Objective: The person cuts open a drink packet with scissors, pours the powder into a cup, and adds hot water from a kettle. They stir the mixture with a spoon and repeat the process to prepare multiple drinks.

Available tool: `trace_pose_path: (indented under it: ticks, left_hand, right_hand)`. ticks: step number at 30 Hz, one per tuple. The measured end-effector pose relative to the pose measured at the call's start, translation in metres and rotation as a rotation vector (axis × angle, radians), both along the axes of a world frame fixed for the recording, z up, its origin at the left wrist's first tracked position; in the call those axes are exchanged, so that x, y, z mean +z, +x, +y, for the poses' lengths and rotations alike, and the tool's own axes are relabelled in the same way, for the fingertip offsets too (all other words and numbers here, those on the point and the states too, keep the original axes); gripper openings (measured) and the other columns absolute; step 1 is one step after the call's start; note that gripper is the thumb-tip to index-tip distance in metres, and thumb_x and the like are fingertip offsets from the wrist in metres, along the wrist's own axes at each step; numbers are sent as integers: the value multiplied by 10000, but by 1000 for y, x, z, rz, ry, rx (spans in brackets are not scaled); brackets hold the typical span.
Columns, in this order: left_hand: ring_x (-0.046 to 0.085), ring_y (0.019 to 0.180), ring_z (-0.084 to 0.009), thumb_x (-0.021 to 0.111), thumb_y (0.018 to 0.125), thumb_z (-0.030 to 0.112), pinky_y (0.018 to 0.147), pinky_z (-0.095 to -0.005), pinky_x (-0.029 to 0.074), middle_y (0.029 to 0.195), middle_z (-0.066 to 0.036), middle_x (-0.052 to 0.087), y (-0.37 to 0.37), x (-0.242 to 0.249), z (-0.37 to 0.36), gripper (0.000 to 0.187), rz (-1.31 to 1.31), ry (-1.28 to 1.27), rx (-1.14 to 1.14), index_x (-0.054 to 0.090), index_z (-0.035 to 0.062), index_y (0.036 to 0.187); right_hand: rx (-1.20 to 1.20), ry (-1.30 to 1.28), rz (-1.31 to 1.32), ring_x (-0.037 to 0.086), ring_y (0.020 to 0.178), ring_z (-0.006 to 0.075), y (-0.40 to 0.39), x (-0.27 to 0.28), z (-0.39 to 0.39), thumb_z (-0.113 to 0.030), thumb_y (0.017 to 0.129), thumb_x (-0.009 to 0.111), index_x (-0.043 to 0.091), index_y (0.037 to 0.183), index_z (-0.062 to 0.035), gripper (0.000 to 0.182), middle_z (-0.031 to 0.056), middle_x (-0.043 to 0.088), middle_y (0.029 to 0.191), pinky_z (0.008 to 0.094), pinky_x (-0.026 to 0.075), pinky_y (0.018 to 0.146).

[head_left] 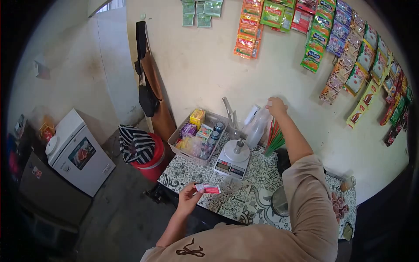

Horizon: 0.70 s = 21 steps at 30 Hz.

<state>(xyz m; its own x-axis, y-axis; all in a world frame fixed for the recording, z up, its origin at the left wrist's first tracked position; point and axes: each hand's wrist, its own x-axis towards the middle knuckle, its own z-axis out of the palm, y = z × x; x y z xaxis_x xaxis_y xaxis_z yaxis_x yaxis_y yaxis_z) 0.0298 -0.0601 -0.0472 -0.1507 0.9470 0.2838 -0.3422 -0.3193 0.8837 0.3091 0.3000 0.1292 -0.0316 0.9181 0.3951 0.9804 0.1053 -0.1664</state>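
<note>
The left hand [188, 200] has its thumb and fingers pinched together on one end of a small pink-and-white packet [210, 189], with the other end sticking out toward the right. Held this way, most of its printed face stays uncovered, probably so that it is easy to turn or tear. The packet is in the air over the near edge of the worktop [173, 174], in front of the scale [231, 169] and a little to its left.

The right hand [278, 107] reaches behind the scale and to its right, fingers bent near the tops of the clear plastic bottles [258, 131]. Something pale shows at the fingertips, but I cannot tell what it is, or how tightly they close.

Just in front of the scale is a clear cup [231, 185]; on its plate stands a small metal cup [238, 147], likely kept there for measuring. Behind the scale, knives [228, 107] stand handle-up, presumably for easy grabbing. Red and green straws [275, 139] stand bundled to its right. Left of the scale, a basket [187, 158] gathers small boxes and jars, seemingly to keep loose goods together.

Farther left of the scale, below the worktop, is a red bin [162, 167]. Beyond the scale, sachets [246, 31] hang in strips on the wall.
</note>
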Motion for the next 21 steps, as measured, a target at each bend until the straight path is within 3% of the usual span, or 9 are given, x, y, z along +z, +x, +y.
trace_pose_path:
  ticks: [2,5,8,11,15,18,21]
  left_hand:
    - [554,852,-101,587,833,4,780,-251,435,912,-29,563,4,9,1,90,-20,-22,-50,579,1,923]
    - [539,915,-121,573,837,0,796,-272,434,1002,-56,550,7,24,8,86,-33,6,-113,587,3,922]
    - [507,1016,-165,577,820,-9,868,-309,409,1123,-88,525,14,50,21,116,-27,56,-202,598,2,934]
    - [494,1053,-175,582,811,-8,902,-330,399,1212,-119,496,32,78,35,126,-49,167,-329,608,6,934]
    - [518,1032,-161,586,815,-2,889,-322,415,1189,-125,532,62,86,46,127,-59,259,-498,619,3,937]
    - [561,989,-168,622,817,87,864,-324,430,1076,-129,603,81,91,39,179,-11,12,-524,625,-15,964]
    - [585,926,-153,604,814,27,847,-307,445,1021,-120,626,96,86,40,147,9,21,-584,632,-22,950]
  right_hand:
    - [30,120,70,534,1058,264,6,9,-8,-332,722,709,589,1120,-186,440,104,579,1117,484,382,853]
    - [218,202,207,588,942,252,7,42,-49,-282,748,700,590,1109,-131,406,133,609,1008,396,445,791]
    - [552,-39,587,583,815,136,6,53,-108,-187,786,675,564,1111,-55,368,80,606,931,267,477,696]
    - [681,-320,741,552,795,82,7,56,-182,-146,799,669,570,1073,-4,324,46,596,913,228,464,696]
    - [634,-314,678,560,740,96,17,50,-268,-163,749,715,578,1045,-1,365,66,598,875,238,469,668]
    - [575,-204,588,564,688,126,31,41,-306,-236,699,760,585,1028,-12,435,99,583,841,261,474,624]
    - [490,-143,572,579,696,161,49,33,-330,-274,687,767,589,1031,-25,461,129,591,895,272,486,645]
